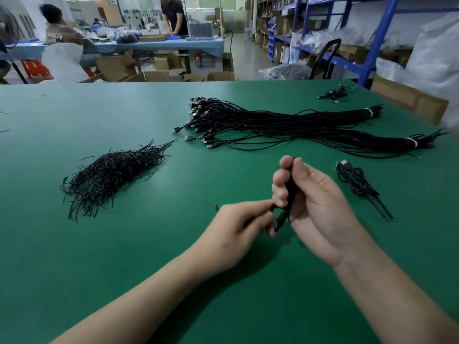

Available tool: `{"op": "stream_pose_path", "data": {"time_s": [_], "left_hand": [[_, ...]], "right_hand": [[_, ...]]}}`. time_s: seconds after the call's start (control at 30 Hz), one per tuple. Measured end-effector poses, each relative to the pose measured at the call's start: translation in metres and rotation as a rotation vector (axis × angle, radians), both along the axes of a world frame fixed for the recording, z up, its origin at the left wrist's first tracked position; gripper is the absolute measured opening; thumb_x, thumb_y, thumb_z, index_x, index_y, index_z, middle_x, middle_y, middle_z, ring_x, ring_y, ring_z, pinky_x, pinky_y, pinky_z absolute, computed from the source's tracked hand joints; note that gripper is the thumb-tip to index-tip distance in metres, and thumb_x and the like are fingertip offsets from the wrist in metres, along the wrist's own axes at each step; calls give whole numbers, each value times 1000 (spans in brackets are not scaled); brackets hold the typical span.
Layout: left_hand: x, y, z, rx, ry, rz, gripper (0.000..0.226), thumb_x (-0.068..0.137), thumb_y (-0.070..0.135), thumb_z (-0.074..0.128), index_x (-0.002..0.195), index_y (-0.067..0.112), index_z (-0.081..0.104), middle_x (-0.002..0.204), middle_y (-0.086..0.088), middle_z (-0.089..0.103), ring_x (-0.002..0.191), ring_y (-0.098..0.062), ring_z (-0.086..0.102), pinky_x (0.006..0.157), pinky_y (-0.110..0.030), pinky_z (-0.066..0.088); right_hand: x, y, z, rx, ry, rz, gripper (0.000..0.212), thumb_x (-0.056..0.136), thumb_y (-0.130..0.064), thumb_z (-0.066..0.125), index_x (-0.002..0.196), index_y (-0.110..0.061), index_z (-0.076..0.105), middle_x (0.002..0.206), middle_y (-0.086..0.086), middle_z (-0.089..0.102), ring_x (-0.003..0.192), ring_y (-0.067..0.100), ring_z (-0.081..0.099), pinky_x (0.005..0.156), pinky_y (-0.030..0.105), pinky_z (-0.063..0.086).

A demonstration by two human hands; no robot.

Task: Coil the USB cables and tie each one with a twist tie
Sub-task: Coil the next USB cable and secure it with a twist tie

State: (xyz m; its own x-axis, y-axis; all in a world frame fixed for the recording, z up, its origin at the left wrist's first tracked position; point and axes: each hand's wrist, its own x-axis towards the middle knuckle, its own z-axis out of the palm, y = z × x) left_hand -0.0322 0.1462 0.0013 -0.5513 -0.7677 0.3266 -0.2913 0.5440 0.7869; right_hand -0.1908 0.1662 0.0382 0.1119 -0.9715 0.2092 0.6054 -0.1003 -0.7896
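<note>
1. The right hand (315, 207) is raised above the table. Its fingers and thumb are curled round a coiled cable (289, 189), which is held upright as a narrow black bunch.
2. The left hand (238, 227) is set just beside it. A thin dark strand (272, 207) is pinched between its thumb and fingertips at the coil's lower part. Whether this is a twist tie or the cable's own tail cannot be told.
3. The step in hand is judged to be the tying. It is best done with the coil squeezed flat by the right hand, the tie wrapped at mid-length, and the ends twisted snugly so that no loop is let slip.
4. One tied cable (355, 182) is laid to the right on the green table (124, 256).
5. Beyond, two banded bundles of straight USB cables (285, 122) are spread out, well apart from a heap of twist ties (111, 175) at the left.
</note>
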Motion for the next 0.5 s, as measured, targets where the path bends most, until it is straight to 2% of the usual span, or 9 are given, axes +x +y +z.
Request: {"op": "stream_pose_path", "data": {"time_s": [0.1,0.2,0.27,0.4,0.5], "left_hand": [[-6,5,2,-159,-118,-36,20,105,13,51,88,9,60,73,12,58,66,-5,50,68,-14,37],[-4,7,5,-256,-218,-48,18,104,17,54,110,11,69,82,5,65,72,-10,55,73,-19,44],[-1,7,7,-342,-252,-30,20,102,21,58,114,13,72,87,3,68,76,-13,60,73,-23,48],[10,0,20,-606,-252,95,19,96,26,66,92,11,75,77,0,66,66,-21,61,62,-35,53],[21,-7,28,-711,-190,163,14,91,25,76,84,13,75,72,4,63,62,-15,56,61,-27,49]], "right_hand": [[-3,-4,-4,-69,171,-213,26,103,-27,42,101,-9,61,84,6,76,70,13,70,64,21,55],[-4,-5,-10,-182,454,-372,28,108,-21,38,99,-8,61,88,9,77,77,21,75,68,25,57],[-4,-5,-14,-222,626,-426,28,109,-20,39,96,-10,62,88,5,77,77,21,75,69,28,58],[-6,-2,-18,-219,978,-431,25,106,-20,47,91,-16,67,78,-2,74,72,9,71,69,23,56],[-5,2,-16,-220,1166,-284,32,106,-23,46,80,-15,62,66,-2,68,57,13,61,59,28,50]]}}
